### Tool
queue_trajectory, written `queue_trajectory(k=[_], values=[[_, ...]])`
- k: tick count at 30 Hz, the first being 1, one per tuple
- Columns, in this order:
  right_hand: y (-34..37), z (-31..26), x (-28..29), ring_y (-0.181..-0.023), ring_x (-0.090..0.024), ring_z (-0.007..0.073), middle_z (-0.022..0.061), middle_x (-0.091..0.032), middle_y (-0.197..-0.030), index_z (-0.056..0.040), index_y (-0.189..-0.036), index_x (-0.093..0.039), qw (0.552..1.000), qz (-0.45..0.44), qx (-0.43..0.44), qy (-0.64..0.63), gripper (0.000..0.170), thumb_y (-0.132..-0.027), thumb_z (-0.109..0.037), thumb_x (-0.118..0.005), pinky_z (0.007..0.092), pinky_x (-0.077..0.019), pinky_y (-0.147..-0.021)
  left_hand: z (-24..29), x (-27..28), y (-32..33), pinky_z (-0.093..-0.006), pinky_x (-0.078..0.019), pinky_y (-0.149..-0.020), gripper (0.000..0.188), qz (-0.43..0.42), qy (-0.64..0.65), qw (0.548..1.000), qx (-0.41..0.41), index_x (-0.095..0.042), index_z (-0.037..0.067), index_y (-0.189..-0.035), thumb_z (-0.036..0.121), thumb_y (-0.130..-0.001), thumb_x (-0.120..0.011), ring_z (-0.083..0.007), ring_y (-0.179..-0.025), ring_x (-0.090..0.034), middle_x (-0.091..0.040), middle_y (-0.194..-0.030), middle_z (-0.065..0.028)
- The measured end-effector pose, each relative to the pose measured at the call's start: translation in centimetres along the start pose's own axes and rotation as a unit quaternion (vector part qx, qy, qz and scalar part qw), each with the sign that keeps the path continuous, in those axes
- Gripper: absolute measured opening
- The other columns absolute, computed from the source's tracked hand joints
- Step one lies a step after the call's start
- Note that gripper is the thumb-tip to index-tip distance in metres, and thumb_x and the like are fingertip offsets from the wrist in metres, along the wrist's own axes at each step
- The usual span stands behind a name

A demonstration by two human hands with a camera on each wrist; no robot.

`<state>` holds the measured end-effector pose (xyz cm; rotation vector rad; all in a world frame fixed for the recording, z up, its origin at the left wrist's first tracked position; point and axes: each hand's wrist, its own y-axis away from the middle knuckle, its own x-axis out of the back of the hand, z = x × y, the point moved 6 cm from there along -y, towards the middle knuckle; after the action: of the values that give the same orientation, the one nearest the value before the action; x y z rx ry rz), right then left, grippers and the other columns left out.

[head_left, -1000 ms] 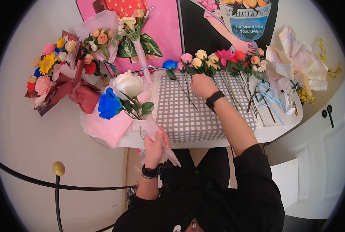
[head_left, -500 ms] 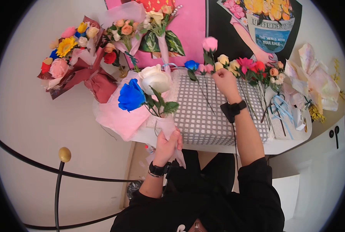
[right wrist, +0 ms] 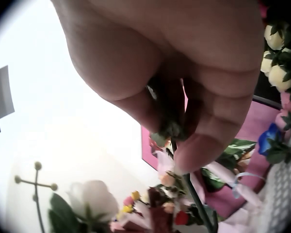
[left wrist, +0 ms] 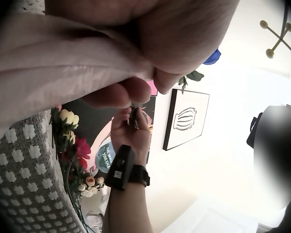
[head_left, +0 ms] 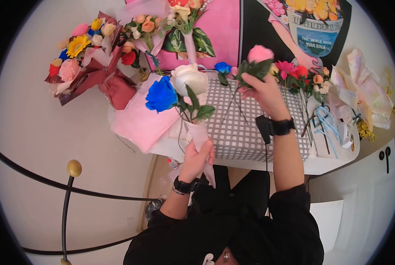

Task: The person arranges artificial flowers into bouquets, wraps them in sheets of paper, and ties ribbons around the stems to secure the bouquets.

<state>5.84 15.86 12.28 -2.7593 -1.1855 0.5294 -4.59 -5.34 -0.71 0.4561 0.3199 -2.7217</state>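
Left hand [head_left: 197, 160]: near, left of the right hand; fingers curled into a closed grip, thumb extended along the far side, back of the hand partly upward. Left wrist [head_left: 184, 185]: banded, close to the body. Left forearm [head_left: 174, 206]: short run visible, rising far and slightly right out of a dark sleeve.

Right hand [head_left: 267, 95]: farther out and to the right; thumb and fingers drawn together in a pinch, palm side shown in the right wrist view. Right wrist [head_left: 280, 126]: banded. Right forearm [head_left: 289, 157]: bare, reaching far, hand angled left from it; dark sleeve ending near the elbow.
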Motion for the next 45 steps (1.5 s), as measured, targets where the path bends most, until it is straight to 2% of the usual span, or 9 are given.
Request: queue_trajectory(k=[6, 14, 20, 23, 28, 30, 33, 38, 45], values=[[3.3, -6.8, -1.8, -0.079, -0.064, 0.0148, 0.0135, -0.066, -0.102, 0.0082, -0.128, -0.05, 0.987, -0.105, 0.118, -0.009, 0.037, -0.097, -0.011, -0.056, 0.0271, -0.0524, -0.062, 0.0, -1.0, 0.0, -0.0295, -0.0435, -0.051, 0.015, -0.033, 0.006, 0.999, 0.018, -0.05, 0.004, -0.107, 0.018, -0.102, -0.051, -0.014, -0.053, -0.05, -0.053, -0.069, -0.0054], [2.8, -7.6, -1.5, -0.083, -0.066, 0.0186, 0.0177, -0.067, -0.104, 0.0076, -0.123, -0.056, 0.968, -0.13, 0.162, -0.144, 0.031, -0.097, -0.011, -0.055, 0.0315, -0.0546, -0.07, -0.6, -2.6, 0.7, -0.0275, -0.0446, -0.052, 0.014, -0.113, 0.062, 0.989, 0.07, -0.052, 0.001, -0.103, 0.015, -0.1, -0.052, -0.0118, -0.054, -0.052, -0.054, -0.067, -0.0038], [4.3, -5.5, -3.9, -0.084, -0.067, 0.0202, 0.0185, -0.068, -0.102, 0.0077, -0.116, -0.057, 0.974, -0.184, 0.095, -0.092, 0.026, -0.095, -0.007, -0.055, 0.0335, -0.0563, -0.074, -0.4, -3.1, 0.8, -0.0277, -0.0448, -0.053, 0.014, -0.132, 0.066, 0.988, 0.055, -0.052, 0.001, -0.103, 0.016, -0.101, -0.051, -0.0116, -0.055, -0.052, -0.054, -0.067, -0.0037], [5.2, -4.1, -4.4, -0.086, -0.066, 0.025, 0.0198, -0.066, -0.104, 0.0055, -0.123, -0.053, 0.978, -0.165, 0.112, -0.062, 0.032, -0.094, -0.009, -0.055, 0.0371, -0.0546, -0.075, 0.0, -3.3, 0.6, -0.0275, -0.0444, -0.052, 0.015, -0.102, 0.063, 0.992, 0.043, -0.052, 0.001, -0.104, 0.016, -0.101, -0.051, -0.0116, -0.055, -0.052, -0.054, -0.067, -0.0038], [5.7, -3.8, -5.0, -0.09, -0.067, 0.0274, 0.0193, -0.065, -0.101, 0.0035, -0.116, -0.053, 0.98, -0.144, 0.136, -0.035, 0.026, -0.094, -0.011, -0.055, 0.0405, -0.055, -0.078, -0.5, -3.1, 0.3, -0.0267, -0.0437, -0.051, 0.015, -0.08, 0.051, 0.994, 0.048, -0.052, 0.001, -0.104, 0.016, -0.101, -0.051, -0.0115, -0.055, -0.052, -0.054, -0.068, -0.0037], [5.4, -3.6, -5.4, -0.088, -0.068, 0.0285, 0.0178, -0.065, -0.095, 0.0023, -0.107, -0.054, 0.984, -0.153, 0.038, -0.083, 0.02, -0.097, -0.015, -0.054, 0.0398, -0.0563, -0.076, -0.7, -3.1, 0.4, -0.0264, -0.0435, -0.051, 0.015, -0.086, 0.047, 0.994, 0.058, -0.052, 0.001, -0.104, 0.016, -0.101, -0.051, -0.0115, -0.055, -0.052, -0.054, -0.068, -0.0036], [4.7, -4.9, -5.2, -0.083, -0.069, 0.0288, 0.016, -0.065, -0.089, 0.0015, -0.101, -0.054, 0.982, -0.185, 0.035, -0.031, 0.021, -0.1, -0.019, -0.052, 0.0382, -0.0574, -0.073, -0.8, -3.2, 0.4, -0.0294, -0.0439, -0.053, 0.013, -0.108, 0.01, 0.992, 0.067, -0.049, 0.003, -0.107, 0.015, -0.102, -0.047, -0.0141, -0.054, -0.05, -0.053, -0.069, -0.0061], [4.4, -5.7, -5.5, -0.082, -0.069, 0.0247, 0.0138, -0.066, -0.09, 0.001, -0.103, -0.056, 0.973, -0.228, 0.024, 0.027, 0.021, -0.101, -0.02, -0.052, 0.0365, -0.058, -0.071, -0.5, -3.8, 0.5, -0.029, -0.045, -0.054, 0.015, -0.143, -0.012, 0.988, 0.053, -0.051, 0.001, -0.106, 0.015, -0.102, -0.048, -0.0134, -0.056, -0.051, -0.054, -0.07, -0.0062], [5.4, -4.3, -4.9, -0.089, -0.06, 0.0126, 0.0028, -0.069, -0.097, -0.0007, -0.103, -0.067, 0.972, -0.161, 0.083, 0.152, 0.022, -0.094, -0.021, -0.066, 0.029, -0.0476, -0.081, -0.4, -4.0, 0.2, -0.029, -0.045, -0.054, 0.016, -0.138, 0.002, 0.989, 0.056, -0.05, 0.002, -0.107, 0.017, -0.102, -0.05, -0.0133, -0.056, -0.051, -0.053, -0.069, -0.0055]])
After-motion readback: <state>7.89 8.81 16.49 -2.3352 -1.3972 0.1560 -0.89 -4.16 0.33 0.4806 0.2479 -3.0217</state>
